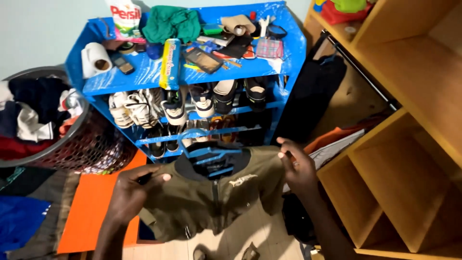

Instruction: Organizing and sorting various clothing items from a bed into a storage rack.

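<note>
We hold an olive-green jacket (211,192) up in front of us, hung on a blue plastic hanger (204,149) whose hook rises above the dark collar. Our left hand (132,190) grips the jacket's left shoulder, its fingers closed on the fabric, and our right hand (298,166) pinches the right shoulder, fingers together on the cloth near the seam. The garment spans the gap between both hands, its shoulder line running roughly side to side and its body with the zip hanging straight down toward the floor; neither hand is clearly nearer, each sitting at one end of that line. Behind the jacket stands a blue shoe rack (288,53), its top cluttered with small items and its shelves full of shoes. A laundry basket (72,144) of clothes sits to our left, and a wooden wardrobe (409,144) with open compartments and a hanging rail stands to our right.
</note>
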